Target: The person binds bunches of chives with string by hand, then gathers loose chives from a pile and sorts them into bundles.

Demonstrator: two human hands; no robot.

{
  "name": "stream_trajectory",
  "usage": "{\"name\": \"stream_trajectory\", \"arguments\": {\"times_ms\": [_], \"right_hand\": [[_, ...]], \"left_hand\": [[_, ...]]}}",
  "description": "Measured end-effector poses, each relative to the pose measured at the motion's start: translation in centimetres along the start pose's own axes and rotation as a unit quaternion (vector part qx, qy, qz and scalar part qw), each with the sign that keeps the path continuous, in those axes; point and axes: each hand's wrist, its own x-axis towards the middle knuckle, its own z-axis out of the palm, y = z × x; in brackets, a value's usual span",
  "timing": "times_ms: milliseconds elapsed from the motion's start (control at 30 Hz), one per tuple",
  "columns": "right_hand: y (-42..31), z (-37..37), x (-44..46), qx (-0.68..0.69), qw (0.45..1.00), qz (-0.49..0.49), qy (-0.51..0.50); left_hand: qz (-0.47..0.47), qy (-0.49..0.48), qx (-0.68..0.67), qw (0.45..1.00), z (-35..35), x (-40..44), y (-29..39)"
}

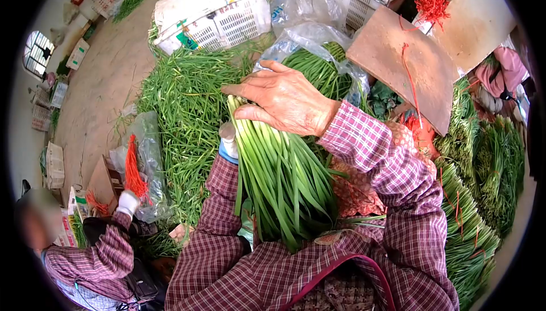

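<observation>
A bunch of garlic chives [278, 169] leans toward my body, pale stem ends up and green leaves fanning down over my lap. My left hand [227, 131], in a white glove with a blue cuff, grips the bunch from its left side; most of its fingers are hidden behind the stems. Bare and stretched out, my right hand [287, 96] lies across the pale stem ends, with the thumb along their front and the other fingers over the top. Loose garlic chives [190, 100] form a large heap just beyond my left hand.
Tied bunches [466, 237] stack up on my right. A brown board [406, 63] holds a red tie strand. White crate [227, 27] and plastic bag [310, 4] stand behind the heap. At left, a co-worker's gloved hand [128, 202] is beside red ties [133, 169].
</observation>
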Motion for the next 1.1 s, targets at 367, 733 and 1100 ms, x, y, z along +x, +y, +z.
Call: {"name": "stream_trajectory", "arguments": {"times_ms": [367, 733, 1100], "right_hand": [[1.1, -1.7, 1.3, 0.177, 0.972, 0.143, -0.063], [2.8, 0.1, -5.7, 0.139, 0.95, 0.276, 0.044], [-2.0, 0.7, 1.7, 0.067, 0.969, 0.189, 0.143]], "left_hand": [[-0.119, -0.013, 0.08, 0.99, 2.3, 1.2, 3.1], [0.113, 0.074, 0.335, 0.933, 2.2, 7.2, 14.1], [0.221, 0.083, 0.456, 0.858, 6.9, 9.0, 13.3]]}}
